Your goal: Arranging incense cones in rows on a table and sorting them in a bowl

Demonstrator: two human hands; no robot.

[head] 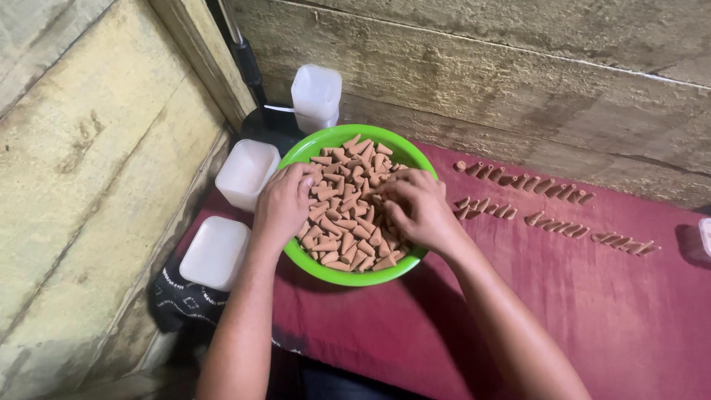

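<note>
Bowl point(302, 152) sits on cloth point(592, 311), left of centre, full of cones point(355, 215). Both hands in bowl: left hand point(284, 204) on left side, right hand point(416, 209) on right. 3 lidded tubs hug bowl's left: one far point(316, 92), one just left point(246, 172), one nearer point(215, 252). Rows of cones point(548, 204) lie on cloth right of bowl, twd far wall point(518, 74).
</note>
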